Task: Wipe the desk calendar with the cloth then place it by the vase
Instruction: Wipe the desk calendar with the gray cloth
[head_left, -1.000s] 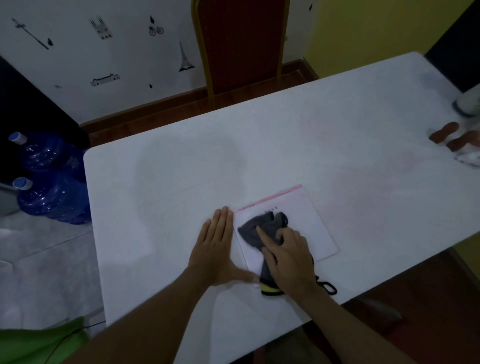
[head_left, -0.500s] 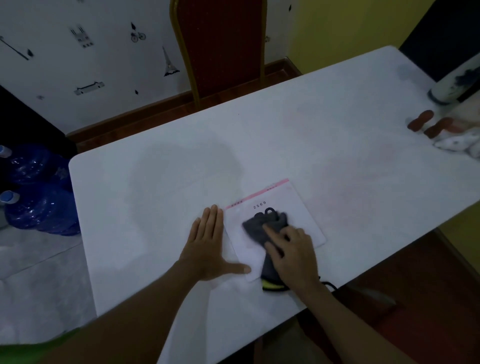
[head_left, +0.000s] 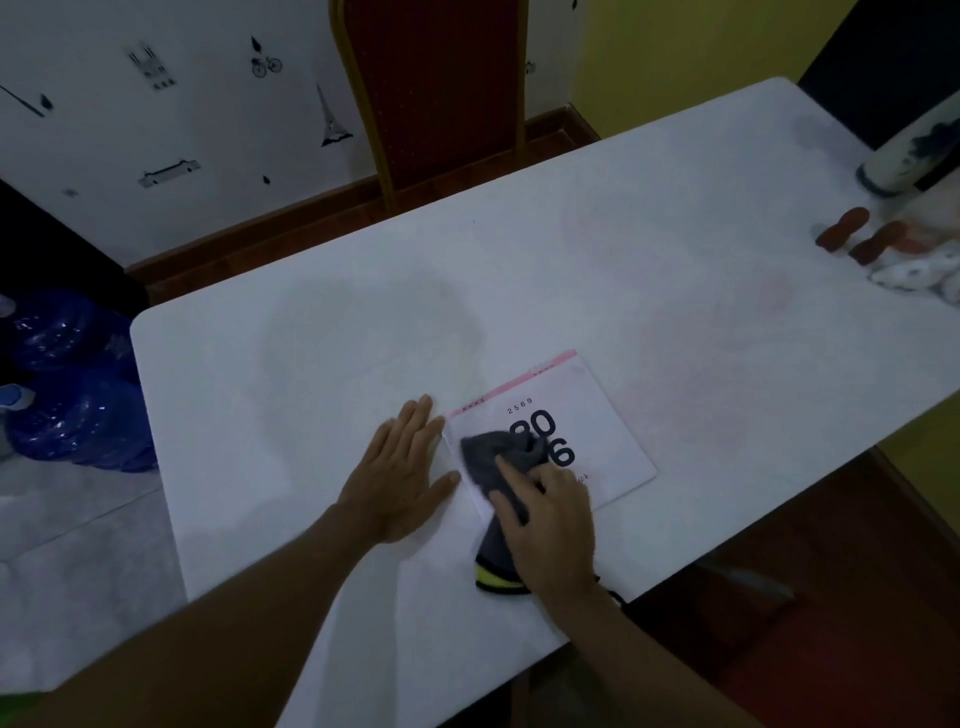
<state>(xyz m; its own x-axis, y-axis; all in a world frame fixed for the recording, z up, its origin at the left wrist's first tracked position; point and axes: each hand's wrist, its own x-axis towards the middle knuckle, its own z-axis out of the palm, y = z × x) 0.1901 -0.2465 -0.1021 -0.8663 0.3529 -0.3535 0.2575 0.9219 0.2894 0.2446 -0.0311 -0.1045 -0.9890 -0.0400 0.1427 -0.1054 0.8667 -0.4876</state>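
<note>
The desk calendar (head_left: 602, 421), white with a pink top strip and large dark digits, lies flat on the white table (head_left: 623, 260) near the front edge. My right hand (head_left: 550, 519) presses a dark grey cloth (head_left: 493, 452) with a yellow hem onto the calendar's left half, covering part of the digits. Flat on the table, my left hand (head_left: 400, 467) has its fingers spread and its thumb touching the calendar's left edge. The vase (head_left: 909, 161), white with blue marks, stands at the far right corner, cut off by the frame.
A red chair (head_left: 441, 88) with a gold frame stands behind the table. Brown oblong objects (head_left: 841, 228) and white patterned items (head_left: 919, 270) lie near the vase. Blue water bottles (head_left: 67, 379) sit on the floor at left.
My right hand has drawn the cloth toward the calendar's left and near side, uncovering the large digits. The left hand stays flat beside the calendar. The camera view has shifted right, showing more of the vase.
</note>
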